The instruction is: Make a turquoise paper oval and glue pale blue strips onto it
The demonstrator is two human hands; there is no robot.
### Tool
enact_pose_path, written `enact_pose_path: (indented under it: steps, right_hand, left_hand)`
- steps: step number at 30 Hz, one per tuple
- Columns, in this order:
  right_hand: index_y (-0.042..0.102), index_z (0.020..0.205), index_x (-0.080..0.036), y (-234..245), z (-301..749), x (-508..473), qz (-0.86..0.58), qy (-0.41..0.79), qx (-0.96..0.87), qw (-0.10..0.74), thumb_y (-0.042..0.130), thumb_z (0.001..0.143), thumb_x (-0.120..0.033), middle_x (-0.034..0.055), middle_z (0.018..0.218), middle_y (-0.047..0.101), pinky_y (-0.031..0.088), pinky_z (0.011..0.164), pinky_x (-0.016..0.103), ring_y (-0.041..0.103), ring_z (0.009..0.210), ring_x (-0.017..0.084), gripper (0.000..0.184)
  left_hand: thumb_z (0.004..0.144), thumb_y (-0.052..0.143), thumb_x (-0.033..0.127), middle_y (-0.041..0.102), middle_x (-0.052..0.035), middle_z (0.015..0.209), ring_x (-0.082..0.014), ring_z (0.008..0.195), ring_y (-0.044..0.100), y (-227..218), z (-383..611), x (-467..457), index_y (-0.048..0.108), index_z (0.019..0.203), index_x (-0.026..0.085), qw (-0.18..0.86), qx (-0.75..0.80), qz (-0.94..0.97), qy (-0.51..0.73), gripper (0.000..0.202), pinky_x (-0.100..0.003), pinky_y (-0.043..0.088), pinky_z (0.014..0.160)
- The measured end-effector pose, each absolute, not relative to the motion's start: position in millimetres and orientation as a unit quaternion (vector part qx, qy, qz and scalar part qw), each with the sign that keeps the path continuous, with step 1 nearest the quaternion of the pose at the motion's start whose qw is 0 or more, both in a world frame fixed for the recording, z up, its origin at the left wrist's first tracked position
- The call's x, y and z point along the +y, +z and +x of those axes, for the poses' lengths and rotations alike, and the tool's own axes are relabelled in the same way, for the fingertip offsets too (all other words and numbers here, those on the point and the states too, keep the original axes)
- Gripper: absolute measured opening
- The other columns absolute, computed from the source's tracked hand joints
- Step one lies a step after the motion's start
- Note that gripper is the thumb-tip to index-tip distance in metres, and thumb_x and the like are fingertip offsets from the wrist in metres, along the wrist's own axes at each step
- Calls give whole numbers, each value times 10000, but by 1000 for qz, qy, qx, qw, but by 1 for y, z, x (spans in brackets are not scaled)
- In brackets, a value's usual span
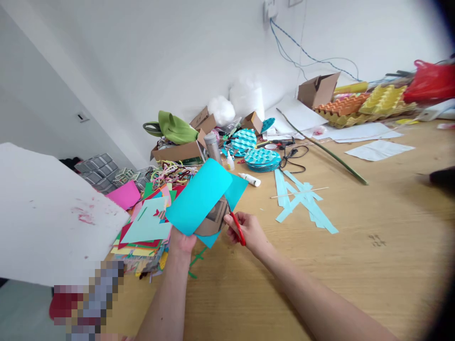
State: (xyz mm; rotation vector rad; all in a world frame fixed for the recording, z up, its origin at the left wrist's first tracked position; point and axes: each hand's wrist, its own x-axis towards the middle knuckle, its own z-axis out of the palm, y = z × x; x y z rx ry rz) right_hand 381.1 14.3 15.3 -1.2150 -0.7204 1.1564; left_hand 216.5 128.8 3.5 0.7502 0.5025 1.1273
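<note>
My left hand grips a bright blue sheet of paper from below; most of its fingers are hidden behind the sheet. Against the paper lies a piece of brown printed cardboard, partly covered by the sheet's curled upper part. My right hand is closed round the red handles of a pair of scissors. The blades reach up to the right edge of the cardboard and the blue paper. Whether they are cutting I cannot tell. Both hands are above the wooden table.
Left of my hands is a stack of coloured paper. Light blue strips and a thin stick lie to the right. Behind are a white glue bottle, wavy blue discs, a green stem and egg trays.
</note>
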Motion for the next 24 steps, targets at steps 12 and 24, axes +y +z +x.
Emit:
enact_pose_path:
  steps: [12,24]
  right_hand:
    - [508,585,-197,13,384,16,-536,503,-301,607,763,542,-720,-2,457,616,445,373,224,570,383,130,583]
    - [468,550,-210,12,386,15,-558,503,-323,575,777,519,-706,-6,420,596,408,348,219,542,351,126,586]
  left_hand:
    - [776,765,350,707,-111,1184,-314,1206,591,9,224,126,680,1153,187,750,241,361,499,419,-466,475,1021]
    - [885,626,333,736,-55,1128,-267,1197,599,-3,203,141,698,1111,274,723,278,297,559,244,-403,507,1000]
